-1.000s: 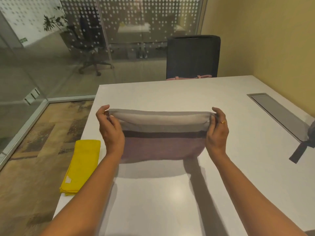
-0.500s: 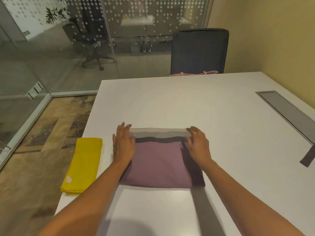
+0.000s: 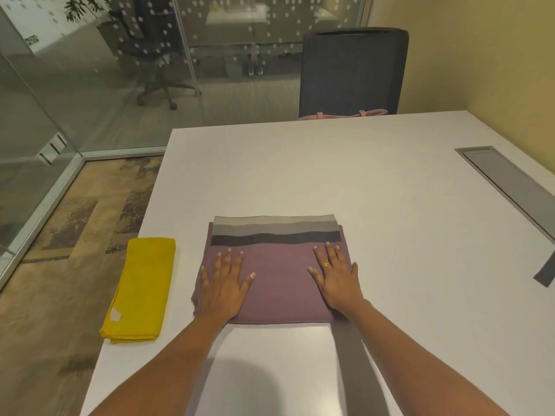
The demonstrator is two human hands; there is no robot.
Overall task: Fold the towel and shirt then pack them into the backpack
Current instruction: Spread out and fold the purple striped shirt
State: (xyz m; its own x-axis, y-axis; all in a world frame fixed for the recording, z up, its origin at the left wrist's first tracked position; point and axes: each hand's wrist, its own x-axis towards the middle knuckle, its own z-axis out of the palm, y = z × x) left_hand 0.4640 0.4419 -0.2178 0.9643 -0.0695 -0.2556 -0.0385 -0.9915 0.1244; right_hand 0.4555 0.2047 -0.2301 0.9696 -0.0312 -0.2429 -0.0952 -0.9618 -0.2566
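A folded purple cloth with grey and dark stripes [image 3: 276, 235] lies flat on the white table [image 3: 360, 181] in front of me. My left hand [image 3: 223, 283] presses flat on its left half, fingers spread and straight. My right hand [image 3: 336, 276] presses flat on its right half, a ring on one finger. A folded yellow cloth [image 3: 141, 289] lies at the table's left edge, apart from both hands. A dark strap [image 3: 545, 273] pokes in at the right edge of the view; the backpack itself is out of sight.
A dark office chair [image 3: 351, 70] stands at the table's far side with a pink strap [image 3: 345, 115] across its seat. A grey cable hatch [image 3: 510, 187] is set into the table at right. Glass walls stand left and behind, and a yellow wall stands at right.
The purple cloth was held up by its top corners, then laid down folded on the table. Both hands slid from its far edge toward me and now press flat on it.
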